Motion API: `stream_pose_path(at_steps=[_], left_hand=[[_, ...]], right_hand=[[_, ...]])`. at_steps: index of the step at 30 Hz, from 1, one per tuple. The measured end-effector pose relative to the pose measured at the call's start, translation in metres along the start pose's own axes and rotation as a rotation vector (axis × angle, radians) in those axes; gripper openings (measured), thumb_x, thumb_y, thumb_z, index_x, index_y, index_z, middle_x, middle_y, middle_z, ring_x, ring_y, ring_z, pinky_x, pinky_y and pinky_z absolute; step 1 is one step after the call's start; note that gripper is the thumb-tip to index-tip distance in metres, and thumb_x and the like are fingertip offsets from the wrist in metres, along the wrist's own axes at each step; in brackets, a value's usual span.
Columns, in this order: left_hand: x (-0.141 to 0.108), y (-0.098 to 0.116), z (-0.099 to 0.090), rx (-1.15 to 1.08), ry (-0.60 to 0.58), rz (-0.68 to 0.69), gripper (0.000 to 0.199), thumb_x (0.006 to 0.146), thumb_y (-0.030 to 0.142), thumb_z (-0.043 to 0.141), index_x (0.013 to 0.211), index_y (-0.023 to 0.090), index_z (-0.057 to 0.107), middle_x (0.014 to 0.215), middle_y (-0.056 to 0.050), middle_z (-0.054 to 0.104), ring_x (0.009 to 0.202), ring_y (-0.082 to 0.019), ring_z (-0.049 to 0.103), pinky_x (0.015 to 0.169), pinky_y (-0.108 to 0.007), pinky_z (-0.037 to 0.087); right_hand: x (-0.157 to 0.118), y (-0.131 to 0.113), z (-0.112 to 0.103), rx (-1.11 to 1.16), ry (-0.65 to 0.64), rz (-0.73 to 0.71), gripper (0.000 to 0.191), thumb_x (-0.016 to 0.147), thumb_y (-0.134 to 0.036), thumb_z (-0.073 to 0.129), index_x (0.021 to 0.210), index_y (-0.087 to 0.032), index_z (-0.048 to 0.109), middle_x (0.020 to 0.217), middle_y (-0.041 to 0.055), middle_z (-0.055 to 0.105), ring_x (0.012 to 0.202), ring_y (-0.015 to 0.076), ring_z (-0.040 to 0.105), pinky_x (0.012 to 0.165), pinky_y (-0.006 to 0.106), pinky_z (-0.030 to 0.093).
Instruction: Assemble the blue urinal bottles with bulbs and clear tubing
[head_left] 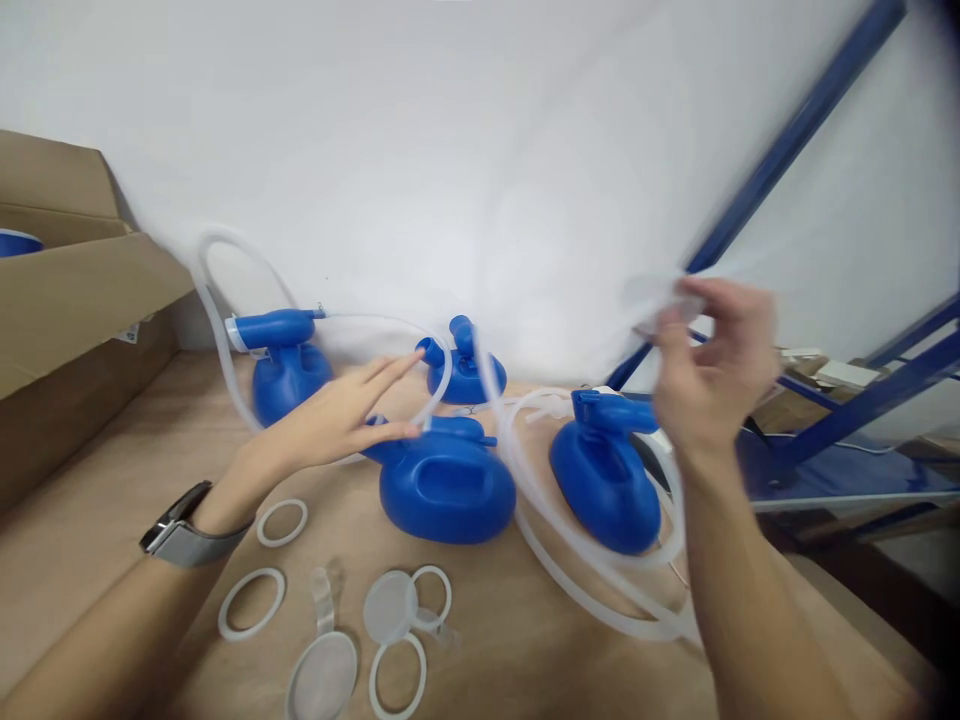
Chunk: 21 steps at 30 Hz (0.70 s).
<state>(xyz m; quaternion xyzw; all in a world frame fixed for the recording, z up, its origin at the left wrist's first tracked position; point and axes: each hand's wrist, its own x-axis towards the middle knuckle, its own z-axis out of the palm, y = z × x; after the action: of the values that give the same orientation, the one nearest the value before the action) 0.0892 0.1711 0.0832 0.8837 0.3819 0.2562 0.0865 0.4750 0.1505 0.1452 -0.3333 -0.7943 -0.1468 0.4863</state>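
Note:
My left hand reaches over the table with its fingers stretched out, beside the neck of the front blue bottle. My right hand is raised at the right, its fingers pinched on a blurred translucent piece. Below it a blue bottle lies tilted, with clear tubing looped around it. Another blue bottle stands at the back by the wall. A blue bottle with a white-rimmed neck is behind my left forearm.
White rings and translucent lids lie on the brown tabletop in front. An open cardboard box stands at the left. A blue metal frame and shelf are at the right.

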Motion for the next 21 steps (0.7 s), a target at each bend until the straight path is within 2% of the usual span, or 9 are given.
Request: stream_pose_path(at_steps=[2,5,7,8,10,12,15,18,21], left_hand=[[-0.003,0.006,-0.005,-0.008,0.247,0.008,0.094,0.097,0.065,0.063,0.170,0.027,0.017,0.172,-0.016,0.032,0.148,-0.038,0.047,0.120,-0.052,0.045],[-0.012,0.016,-0.017,0.071,0.615,0.066,0.096,0.091,0.058,0.075,0.167,0.033,0.022,0.172,-0.011,0.026,0.153,-0.041,0.037,0.120,-0.055,0.045],[-0.018,0.021,-0.027,0.192,0.726,0.161,0.089,0.090,0.051,0.079,0.163,0.038,0.031,0.166,-0.008,0.033,0.151,-0.039,0.039,0.117,-0.054,0.048],[-0.021,0.024,-0.031,0.245,0.726,0.210,0.083,0.090,0.048,0.080,0.160,0.038,0.036,0.161,-0.009,0.039,0.147,-0.037,0.044,0.113,-0.052,0.051],[-0.025,0.027,-0.037,0.337,0.670,0.261,0.067,0.094,0.046,0.077,0.153,0.036,0.048,0.147,-0.011,0.051,0.133,-0.032,0.056,0.104,-0.048,0.057],[-0.026,0.029,-0.038,0.442,0.635,0.229,0.051,0.097,0.048,0.072,0.144,0.032,0.059,0.130,-0.011,0.060,0.118,-0.030,0.063,0.095,-0.044,0.058],[-0.026,0.029,-0.037,0.585,0.552,0.088,0.041,0.102,0.052,0.063,0.135,0.029,0.066,0.109,-0.009,0.068,0.095,-0.026,0.067,0.079,-0.036,0.055],[-0.027,0.027,-0.036,0.566,0.229,-0.109,0.046,0.104,0.058,0.056,0.138,0.028,0.064,0.101,-0.006,0.073,0.082,-0.025,0.070,0.061,-0.031,0.046],[-0.030,0.028,-0.036,0.605,-0.034,-0.223,0.046,0.106,0.057,0.051,0.139,0.027,0.063,0.091,-0.006,0.076,0.078,-0.029,0.073,0.056,-0.031,0.040]], right_hand=[[0.003,-0.033,0.033,0.042,-0.006,-0.028,0.028,0.101,-0.047,0.065,0.120,-0.028,0.073,0.121,0.0108,0.071,0.120,0.0341,0.067,0.094,0.052,0.061],[0.007,-0.065,0.073,0.108,-0.012,-0.084,0.021,0.100,-0.039,0.068,0.117,-0.029,0.075,0.119,0.0103,0.072,0.118,0.0325,0.066,0.096,0.052,0.060],[0.011,-0.080,0.096,0.154,0.019,-0.152,0.019,0.103,-0.029,0.062,0.116,-0.029,0.076,0.116,0.0094,0.073,0.116,0.0295,0.066,0.098,0.051,0.059],[0.014,-0.086,0.107,0.187,0.041,-0.196,0.022,0.105,-0.023,0.058,0.116,-0.029,0.076,0.114,0.0087,0.074,0.114,0.0274,0.067,0.098,0.049,0.058],[0.019,-0.097,0.128,0.284,0.070,-0.291,0.030,0.105,-0.013,0.051,0.116,-0.027,0.075,0.113,0.0076,0.075,0.112,0.0237,0.067,0.099,0.046,0.058],[0.023,-0.104,0.147,0.383,0.049,-0.345,0.033,0.105,-0.007,0.048,0.116,-0.024,0.074,0.113,0.0073,0.075,0.112,0.0217,0.067,0.100,0.043,0.057],[0.025,-0.106,0.167,0.469,-0.034,-0.270,0.031,0.106,-0.008,0.048,0.113,-0.023,0.074,0.114,0.0074,0.074,0.114,0.0207,0.068,0.101,0.041,0.058],[0.019,-0.098,0.181,0.578,-0.116,-0.139,0.025,0.106,-0.014,0.053,0.113,-0.023,0.075,0.118,0.0077,0.072,0.112,0.0189,0.070,0.100,0.037,0.060],[0.007,-0.091,0.195,0.672,-0.189,-0.105,0.022,0.105,-0.015,0.056,0.115,-0.022,0.075,0.117,0.0071,0.074,0.110,0.0175,0.072,0.101,0.034,0.060]])
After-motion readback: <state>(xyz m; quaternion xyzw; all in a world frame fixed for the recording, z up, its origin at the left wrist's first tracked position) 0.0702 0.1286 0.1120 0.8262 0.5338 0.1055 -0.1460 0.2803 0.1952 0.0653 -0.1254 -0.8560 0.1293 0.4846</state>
